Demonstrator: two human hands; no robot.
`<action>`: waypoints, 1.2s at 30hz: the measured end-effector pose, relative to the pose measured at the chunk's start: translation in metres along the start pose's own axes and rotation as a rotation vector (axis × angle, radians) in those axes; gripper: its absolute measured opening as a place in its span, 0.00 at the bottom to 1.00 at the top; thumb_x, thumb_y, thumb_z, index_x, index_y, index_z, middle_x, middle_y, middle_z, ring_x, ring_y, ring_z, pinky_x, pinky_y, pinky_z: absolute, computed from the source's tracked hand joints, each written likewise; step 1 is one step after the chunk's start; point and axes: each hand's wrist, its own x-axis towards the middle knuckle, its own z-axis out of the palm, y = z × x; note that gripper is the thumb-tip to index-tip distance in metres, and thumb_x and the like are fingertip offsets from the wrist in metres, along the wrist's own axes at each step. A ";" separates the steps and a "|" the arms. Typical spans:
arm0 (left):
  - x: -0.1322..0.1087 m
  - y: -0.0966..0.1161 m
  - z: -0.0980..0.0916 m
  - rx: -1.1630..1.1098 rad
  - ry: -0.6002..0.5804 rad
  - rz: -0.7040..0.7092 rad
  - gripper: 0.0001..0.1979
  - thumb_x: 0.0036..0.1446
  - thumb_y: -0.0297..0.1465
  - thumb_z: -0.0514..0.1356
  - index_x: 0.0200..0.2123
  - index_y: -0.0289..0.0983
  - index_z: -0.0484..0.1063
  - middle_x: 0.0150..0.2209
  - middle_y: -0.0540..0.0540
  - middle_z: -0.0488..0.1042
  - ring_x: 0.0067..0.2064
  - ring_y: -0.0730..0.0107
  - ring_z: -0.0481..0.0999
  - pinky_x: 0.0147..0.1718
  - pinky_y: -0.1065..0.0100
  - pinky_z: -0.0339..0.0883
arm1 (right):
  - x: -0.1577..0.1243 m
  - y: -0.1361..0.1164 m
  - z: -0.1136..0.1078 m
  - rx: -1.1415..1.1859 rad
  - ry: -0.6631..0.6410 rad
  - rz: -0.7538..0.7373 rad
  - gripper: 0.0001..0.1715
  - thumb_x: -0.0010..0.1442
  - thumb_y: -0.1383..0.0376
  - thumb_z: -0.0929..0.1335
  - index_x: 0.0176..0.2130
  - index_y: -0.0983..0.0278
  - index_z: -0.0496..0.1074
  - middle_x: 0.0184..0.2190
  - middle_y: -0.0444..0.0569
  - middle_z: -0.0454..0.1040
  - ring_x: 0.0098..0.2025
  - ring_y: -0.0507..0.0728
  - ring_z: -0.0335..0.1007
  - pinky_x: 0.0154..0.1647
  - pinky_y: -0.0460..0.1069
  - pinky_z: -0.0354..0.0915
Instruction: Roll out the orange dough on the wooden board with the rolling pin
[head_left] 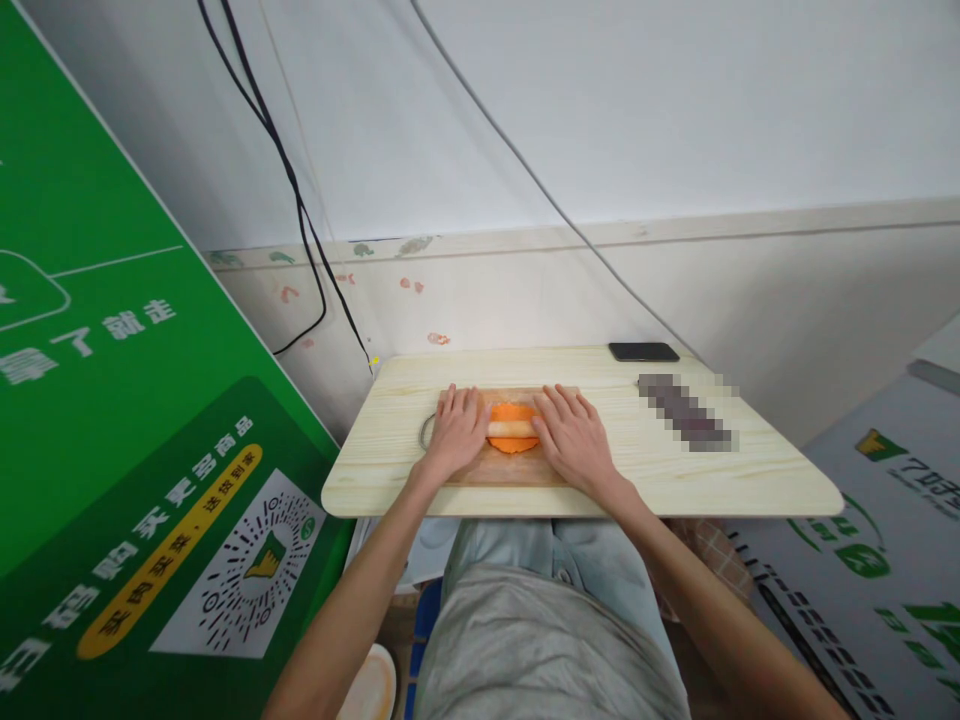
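Note:
An orange sheet of what looks like dough (513, 444) lies on a wooden board (502, 472) on the table. Across the sheet runs a pale wooden rolling pin (512, 429), its ends hidden beneath my hands. My left hand (456, 430) rests palm down over the pin's left end, fingers stretched forward. Over the right end lies my right hand (572, 432), also palm down with its fingers extended. Neither hand is wrapped round the pin as far as I can see. A thin wire-like loop (424, 432) shows beside the board, left of my left hand.
The pale table (735, 490) stands against the wall. A black phone (643, 352) lies at its back, with a pixelated dark item (686, 412) nearer on the right. Black cables (285, 165) hang at left, beside a green panel (112, 300). A grey cable (517, 150) crosses the wall.

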 end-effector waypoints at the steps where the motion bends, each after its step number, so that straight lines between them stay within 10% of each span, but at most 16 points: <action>1: 0.001 -0.002 0.000 -0.061 0.000 -0.010 0.28 0.75 0.41 0.48 0.67 0.32 0.71 0.69 0.31 0.71 0.77 0.42 0.58 0.75 0.41 0.47 | -0.003 0.001 -0.002 0.028 0.008 -0.030 0.26 0.77 0.58 0.60 0.65 0.63 0.74 0.68 0.59 0.73 0.73 0.68 0.60 0.74 0.65 0.52; 8: 0.006 -0.009 -0.011 -0.520 0.132 -0.258 0.25 0.76 0.45 0.46 0.47 0.38 0.80 0.51 0.38 0.84 0.60 0.54 0.79 0.64 0.55 0.67 | -0.009 0.011 -0.003 0.107 -0.010 -0.130 0.15 0.73 0.58 0.68 0.54 0.61 0.77 0.58 0.57 0.78 0.71 0.69 0.61 0.74 0.68 0.49; 14: 0.002 -0.003 -0.020 -0.470 0.260 -0.258 0.20 0.76 0.39 0.49 0.49 0.38 0.80 0.47 0.39 0.85 0.53 0.55 0.82 0.59 0.56 0.71 | 0.001 0.011 -0.005 0.045 -0.080 0.179 0.18 0.76 0.58 0.66 0.59 0.61 0.77 0.52 0.58 0.80 0.56 0.66 0.74 0.53 0.58 0.66; 22: -0.001 0.021 -0.010 -0.260 0.016 -0.073 0.21 0.63 0.31 0.66 0.59 0.38 0.78 0.53 0.39 0.82 0.59 0.50 0.77 0.63 0.50 0.68 | 0.011 0.009 -0.013 -0.072 -0.171 0.382 0.18 0.77 0.59 0.64 0.59 0.61 0.77 0.53 0.58 0.80 0.54 0.66 0.74 0.46 0.56 0.63; 32: 0.017 0.021 -0.007 -1.043 0.008 -0.192 0.32 0.52 0.38 0.75 0.59 0.39 0.74 0.44 0.45 0.82 0.40 0.65 0.84 0.42 0.64 0.77 | 0.013 0.008 -0.007 0.247 0.229 0.193 0.23 0.76 0.57 0.62 0.60 0.60 0.79 0.56 0.61 0.79 0.59 0.70 0.71 0.60 0.66 0.66; 36: 0.023 0.017 -0.010 -1.190 0.009 -0.238 0.37 0.47 0.44 0.79 0.58 0.37 0.75 0.44 0.40 0.85 0.46 0.57 0.86 0.49 0.58 0.77 | 0.034 -0.007 -0.012 0.625 0.046 -0.013 0.25 0.76 0.57 0.64 0.67 0.55 0.74 0.61 0.56 0.77 0.61 0.64 0.74 0.63 0.60 0.70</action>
